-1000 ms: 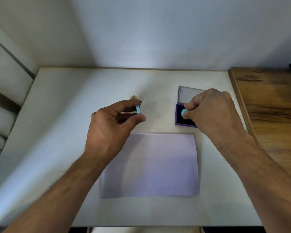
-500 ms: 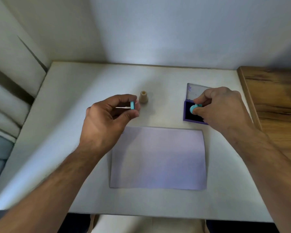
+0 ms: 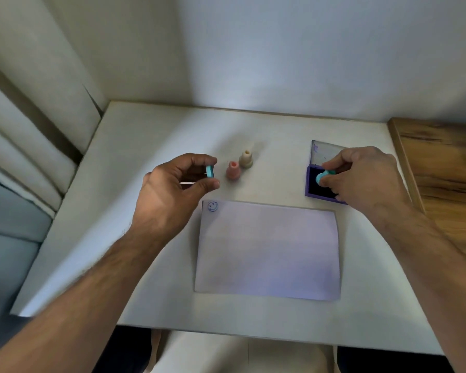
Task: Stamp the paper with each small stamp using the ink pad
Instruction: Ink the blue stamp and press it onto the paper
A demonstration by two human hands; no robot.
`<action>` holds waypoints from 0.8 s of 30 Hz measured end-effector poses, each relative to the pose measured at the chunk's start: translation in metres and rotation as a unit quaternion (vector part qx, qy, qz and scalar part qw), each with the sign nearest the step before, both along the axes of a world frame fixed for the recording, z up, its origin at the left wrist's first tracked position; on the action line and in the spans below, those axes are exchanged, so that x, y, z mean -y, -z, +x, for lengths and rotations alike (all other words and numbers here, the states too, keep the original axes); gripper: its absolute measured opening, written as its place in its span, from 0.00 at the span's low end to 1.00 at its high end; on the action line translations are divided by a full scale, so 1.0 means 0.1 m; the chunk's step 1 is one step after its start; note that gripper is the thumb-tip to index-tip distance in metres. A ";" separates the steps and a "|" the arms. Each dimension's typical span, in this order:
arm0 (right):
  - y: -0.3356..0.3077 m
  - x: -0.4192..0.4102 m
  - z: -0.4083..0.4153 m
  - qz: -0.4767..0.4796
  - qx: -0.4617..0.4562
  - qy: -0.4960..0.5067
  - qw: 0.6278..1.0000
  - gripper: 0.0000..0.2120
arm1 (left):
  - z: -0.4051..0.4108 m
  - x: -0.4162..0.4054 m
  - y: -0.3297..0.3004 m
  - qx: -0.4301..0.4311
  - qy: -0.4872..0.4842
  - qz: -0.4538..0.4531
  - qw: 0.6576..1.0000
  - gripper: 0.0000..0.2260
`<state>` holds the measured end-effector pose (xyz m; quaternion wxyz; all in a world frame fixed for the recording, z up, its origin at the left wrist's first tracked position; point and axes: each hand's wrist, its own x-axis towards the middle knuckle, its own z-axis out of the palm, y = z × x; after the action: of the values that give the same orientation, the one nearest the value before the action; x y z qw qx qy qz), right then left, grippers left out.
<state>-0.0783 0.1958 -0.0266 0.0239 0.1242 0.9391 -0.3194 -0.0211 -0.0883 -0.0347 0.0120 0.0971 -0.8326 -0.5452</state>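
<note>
The right hand [image 3: 366, 176] is pinching a teal stamp [image 3: 324, 176] down onto the purple ink pad [image 3: 315, 185]. The left hand [image 3: 172, 189] is hovering above the tabletop [image 3: 145, 238] — thumb and forefinger clamping a teal cap [image 3: 210, 171]. The paper [image 3: 267, 251] is lying between both forearms.

You see soft, even, moderately dim light with a cool cast; the brightest patch lies on the wall [image 3: 253, 76] just above the far edge of the table [image 3: 145, 130], as if light falls from above. Shadows are faint and diffuse: your left hand [image 3: 172, 189] dims the near corner of the paper [image 3: 267, 251], and the two standing stamps [image 3: 238, 165] cast short pale shadows. No glare shows. Wide-angle distortion bends the table edges and stretches your forearms toward the lower corners. Detail is smeared and slightly soft throughout.
</note>
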 end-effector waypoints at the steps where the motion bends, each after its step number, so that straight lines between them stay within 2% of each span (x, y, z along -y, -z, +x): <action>1: 0.01 0.00 0.01 0.010 -0.016 -0.001 1.000 0.10 | -0.01 0.02 0.02 0.003 -0.010 -0.008 1.000 0.12; 3: 0.03 0.03 0.04 0.019 -0.046 0.004 0.999 0.10 | -0.03 0.04 0.06 0.014 -0.032 -0.027 0.999 0.12; 12: -0.11 0.25 0.06 -0.145 -0.120 0.027 0.982 0.10 | -0.14 -0.04 0.12 0.069 -0.045 -0.090 0.992 0.11; 17: -0.17 0.32 0.15 -0.164 -0.129 0.001 0.978 0.09 | -0.14 -0.07 0.14 0.071 -0.035 -0.136 0.988 0.12; 24: -0.20 0.33 0.22 -0.176 -0.128 -0.017 0.976 0.10 | -0.15 -0.09 0.11 0.038 -0.058 -0.110 0.992 0.10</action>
<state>-0.0562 0.1632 -0.0070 -0.0692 0.0601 0.8653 -0.4928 -0.0362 -0.0793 -0.0460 0.0222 0.1645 -0.8801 -0.4449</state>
